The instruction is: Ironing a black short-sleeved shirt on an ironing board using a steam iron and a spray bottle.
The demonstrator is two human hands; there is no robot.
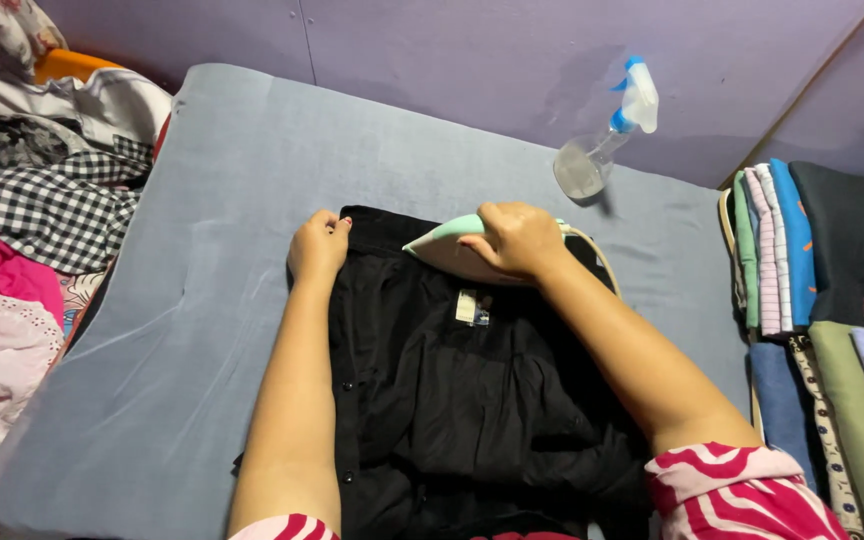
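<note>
Right hand (514, 240) clamps the mint-green iron (449, 240) at the black shirt's (452, 400) collar while left hand (318, 247), curled shut, pins the fabric; lower body remains creased, apparently unpressed.

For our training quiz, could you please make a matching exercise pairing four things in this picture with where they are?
Things:
1. iron
2. spray bottle
3. folded clothes
4. checked cloth

Places:
A. stacked at the right edge
B. in the heap at the left
C. under the right hand, on the black shirt
D. by the purple wall, beyond the shirt

Pairs: 1-C, 2-D, 3-A, 4-B
</note>
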